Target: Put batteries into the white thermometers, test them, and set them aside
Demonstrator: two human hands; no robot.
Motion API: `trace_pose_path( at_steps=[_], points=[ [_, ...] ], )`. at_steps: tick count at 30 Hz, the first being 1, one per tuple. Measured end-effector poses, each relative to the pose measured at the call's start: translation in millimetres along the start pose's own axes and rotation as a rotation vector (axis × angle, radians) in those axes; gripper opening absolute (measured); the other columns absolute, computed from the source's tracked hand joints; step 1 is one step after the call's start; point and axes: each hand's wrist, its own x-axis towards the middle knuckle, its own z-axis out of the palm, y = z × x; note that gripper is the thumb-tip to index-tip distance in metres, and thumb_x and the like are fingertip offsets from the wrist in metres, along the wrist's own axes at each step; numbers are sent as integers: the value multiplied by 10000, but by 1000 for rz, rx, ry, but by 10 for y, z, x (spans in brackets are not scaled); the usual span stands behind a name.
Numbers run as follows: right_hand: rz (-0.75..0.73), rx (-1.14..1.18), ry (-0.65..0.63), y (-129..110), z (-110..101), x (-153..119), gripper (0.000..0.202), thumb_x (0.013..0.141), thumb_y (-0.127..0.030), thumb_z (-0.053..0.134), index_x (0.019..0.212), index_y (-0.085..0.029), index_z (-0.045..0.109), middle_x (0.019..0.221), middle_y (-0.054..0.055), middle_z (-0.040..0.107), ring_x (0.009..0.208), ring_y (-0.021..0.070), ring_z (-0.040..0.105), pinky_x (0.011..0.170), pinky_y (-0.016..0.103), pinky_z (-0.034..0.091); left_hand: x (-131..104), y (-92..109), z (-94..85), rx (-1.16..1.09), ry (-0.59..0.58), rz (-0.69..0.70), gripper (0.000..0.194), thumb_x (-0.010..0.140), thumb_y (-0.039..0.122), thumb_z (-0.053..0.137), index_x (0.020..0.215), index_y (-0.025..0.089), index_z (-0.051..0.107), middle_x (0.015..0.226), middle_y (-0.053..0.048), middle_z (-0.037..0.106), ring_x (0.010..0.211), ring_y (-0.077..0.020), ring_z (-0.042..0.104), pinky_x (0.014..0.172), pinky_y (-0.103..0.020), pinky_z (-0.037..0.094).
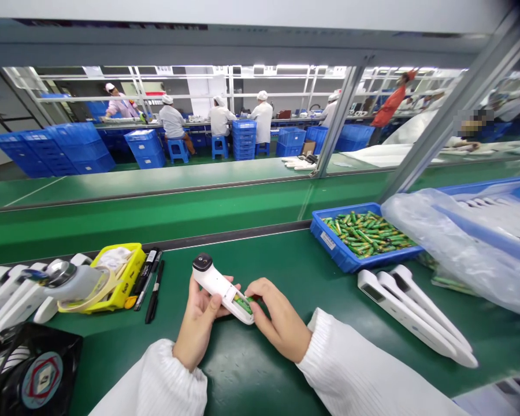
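My left hand (201,320) is wrapped round a white handheld thermometer (216,283) with a black sensor head, tilted above the green tabletop. Its battery compartment is open and faces up, showing a green battery (242,305) inside. At that compartment, the thumb and fingers of my right hand (279,320) are closed on the battery's end; the fingertips partly hide it. A blue tray (351,263) of loose green batteries stands beyond my right hand. Several white thermometers (409,312) lie side by side to the right.
To the left are a yellow basket (132,277), a bottle (75,283), black markers (155,294), more white thermometers (8,294) and a black fan (39,370). A plastic bag (442,242) drapes over a blue bin at right. Metal posts (338,121) rise behind the table; people work beyond.
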Motion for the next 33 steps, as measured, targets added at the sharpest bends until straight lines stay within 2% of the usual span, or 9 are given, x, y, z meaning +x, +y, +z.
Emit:
trace_pose_path(
  at_steps=[4, 8, 14, 16, 18, 22, 27, 30, 33],
  points=[
    [35, 3, -12, 5, 4, -33, 187, 927, -147, 381, 1058, -202, 503, 903, 51, 533, 813, 173, 505, 718, 288, 420, -3, 16, 0, -14, 17, 1, 592, 781, 367, 647, 1277, 288, 333, 1129, -99, 620, 1025, -288, 618, 724, -363, 555],
    [87, 24, 12, 39, 65, -73, 49, 908, -245, 512, 897, -199, 526, 796, 21, 531, 713, 160, 486, 634, 267, 393, -2, 20, -23, -33, 5, 0, 608, 797, 360, 632, 1306, 309, 302, 1144, -94, 609, 1054, -292, 605, 732, -362, 554],
    [67, 173, -99, 27, 28, -24, 196, 933, -364, 486, 1015, -209, 573, 964, 60, 498, 851, 176, 506, 758, 313, 427, 28, 69, -69, -65, 18, 0, 480, 818, 359, 606, 1228, 284, 369, 1106, -82, 609, 1048, -293, 606, 715, -359, 558],
    [181, 339, -71, 33, 50, -9, 231, 865, -423, 586, 942, -207, 556, 969, 47, 485, 818, 159, 526, 719, 297, 446, 31, 79, -81, -58, -29, -11, 472, 805, 366, 621, 1205, 276, 388, 1101, -91, 610, 1037, -306, 611, 697, -366, 559],
    [370, 626, -108, 60, 111, -15, 367, 766, -484, 680, 861, -210, 454, 872, 18, 515, 707, 143, 576, 571, 249, 460, 31, 72, -95, -40, -80, -10, 488, 785, 367, 645, 1196, 273, 400, 1105, -102, 610, 1035, -321, 611, 688, -376, 559],
    [622, 971, -233, 132, 255, -75, 535, 699, -509, 725, 760, -236, 269, 535, -105, 470, 341, 76, 485, 299, 122, 283, 33, 13, -132, 8, -149, -22, 517, 761, 379, 668, 1201, 275, 418, 1109, -119, 616, 1007, -334, 623, 637, -358, 553],
    [606, 991, -173, 115, 321, -128, 545, 690, -525, 718, 716, -225, 264, 677, -71, 502, 306, 10, 401, 271, 114, 237, 38, -23, -146, 8, -197, -87, 588, 818, 381, 601, 1321, 265, 320, 1190, -163, 596, 1006, -319, 623, 703, -365, 525],
    [534, 872, -113, 57, 308, -116, 503, 691, -435, 738, 671, -203, 292, 829, -15, 514, 459, 23, 425, 365, 142, 332, 33, 2, -121, 3, -194, -108, 601, 845, 388, 557, 1363, 256, 282, 1247, -171, 578, 974, -291, 634, 737, -365, 509],
    [444, 724, -104, 17, 271, -92, 436, 701, -321, 727, 634, -185, 319, 818, -13, 515, 567, 53, 407, 477, 169, 351, 14, 34, -78, 16, -189, -126, 558, 856, 393, 537, 1349, 223, 338, 1269, -170, 572, 901, -246, 647, 719, -329, 504]
  ],
)
